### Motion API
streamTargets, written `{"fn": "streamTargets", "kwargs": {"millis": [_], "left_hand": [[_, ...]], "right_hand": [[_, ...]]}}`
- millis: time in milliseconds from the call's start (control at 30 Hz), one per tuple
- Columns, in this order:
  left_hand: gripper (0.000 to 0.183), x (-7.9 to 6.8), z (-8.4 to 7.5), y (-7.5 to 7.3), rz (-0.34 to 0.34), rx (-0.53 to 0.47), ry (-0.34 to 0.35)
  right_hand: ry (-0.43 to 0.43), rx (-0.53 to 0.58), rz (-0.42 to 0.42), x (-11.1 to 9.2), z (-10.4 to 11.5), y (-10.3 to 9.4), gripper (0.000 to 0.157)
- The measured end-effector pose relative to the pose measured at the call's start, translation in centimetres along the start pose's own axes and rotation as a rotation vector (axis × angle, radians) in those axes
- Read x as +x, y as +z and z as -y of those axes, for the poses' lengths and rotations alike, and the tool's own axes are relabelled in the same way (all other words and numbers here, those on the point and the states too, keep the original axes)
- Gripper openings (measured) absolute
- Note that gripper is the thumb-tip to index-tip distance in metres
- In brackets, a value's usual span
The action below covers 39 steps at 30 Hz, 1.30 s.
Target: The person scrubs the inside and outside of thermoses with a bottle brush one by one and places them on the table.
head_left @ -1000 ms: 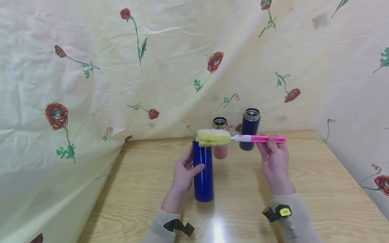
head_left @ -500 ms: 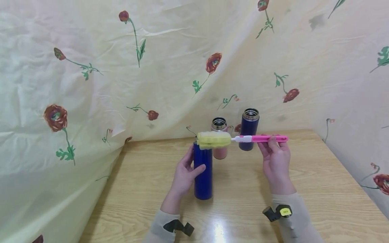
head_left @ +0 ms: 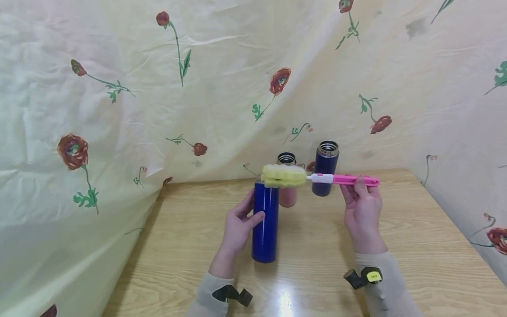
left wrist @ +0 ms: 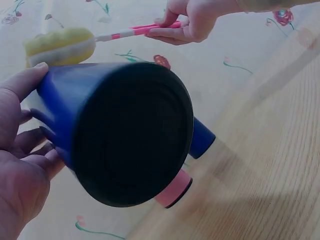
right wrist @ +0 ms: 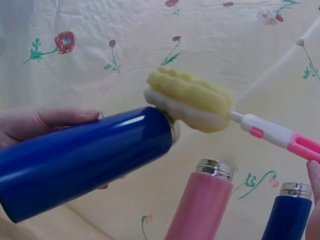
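My left hand (head_left: 238, 223) grips a tall blue bottle (head_left: 265, 229) around its side, thumb across the front. The bottle is lifted and tilted, its dark base toward the left wrist camera (left wrist: 135, 135). My right hand (head_left: 363, 211) pinches the pink handle of a sponge bottle brush (head_left: 285, 175), held sideways. In the right wrist view the yellow and white sponge head (right wrist: 192, 100) lies against the bottle's top edge, beside the metal mouth (right wrist: 174, 131), outside it. The inside of this bottle is hidden.
Behind my hands a pink bottle (head_left: 288, 199) and a shorter dark blue bottle (head_left: 325, 169) stand uncapped near the table's back edge. The brush partly covers both. A flowered cloth (head_left: 222, 110) hangs behind the wooden table (head_left: 190, 220).
The brush and my right hand have shifted slightly right, and the sponge head has risen a little. The blue bottle wobbles slightly in my left hand, its grip the same.
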<state>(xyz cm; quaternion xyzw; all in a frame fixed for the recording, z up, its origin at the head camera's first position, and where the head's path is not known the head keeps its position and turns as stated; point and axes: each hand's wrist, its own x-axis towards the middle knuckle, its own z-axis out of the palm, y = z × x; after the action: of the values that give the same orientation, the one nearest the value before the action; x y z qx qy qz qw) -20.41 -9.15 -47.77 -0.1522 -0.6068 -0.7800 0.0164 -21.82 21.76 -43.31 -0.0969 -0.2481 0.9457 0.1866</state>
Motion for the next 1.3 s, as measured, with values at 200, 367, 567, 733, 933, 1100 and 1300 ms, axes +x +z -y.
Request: {"fn": "streamTargets", "kwargs": {"millis": [200,367,567,733,933,1100,1300], "left_hand": [[0.071,0.1,0.1,0.0,-0.044,-0.030,0.001],[0.070,0.0,0.0,0.0,-0.076,-0.035,-0.014],[0.071,0.0,0.2,0.3,-0.073,-0.064,0.011],[0.072,-0.1,0.3,0.3,-0.072,-0.076,0.017],[0.069,-0.1,0.3,0.2,-0.078,-0.110,0.016],[0.068,-0.2,-0.1,0.2,-0.099,-0.154,0.010],[0.067,-0.1,-0.2,0.0,-0.128,-0.207,0.039]], "right_hand": [[0.056,-0.032,0.033,-0.1,0.0,-0.1,0.013],[0.100,-0.059,0.094,0.0,-0.1,-0.5,0.013],[0.115,-0.043,0.119,0.4,-0.1,-0.9,0.013],[0.119,-0.046,0.132,0.5,-0.1,-1.1,0.017],[0.108,-0.128,0.104,0.1,-0.1,-0.6,0.014],[0.092,-0.206,0.123,0.0,-0.2,-0.5,0.011],[0.128,-0.337,0.314,0.5,-0.2,-1.3,0.015]]}}
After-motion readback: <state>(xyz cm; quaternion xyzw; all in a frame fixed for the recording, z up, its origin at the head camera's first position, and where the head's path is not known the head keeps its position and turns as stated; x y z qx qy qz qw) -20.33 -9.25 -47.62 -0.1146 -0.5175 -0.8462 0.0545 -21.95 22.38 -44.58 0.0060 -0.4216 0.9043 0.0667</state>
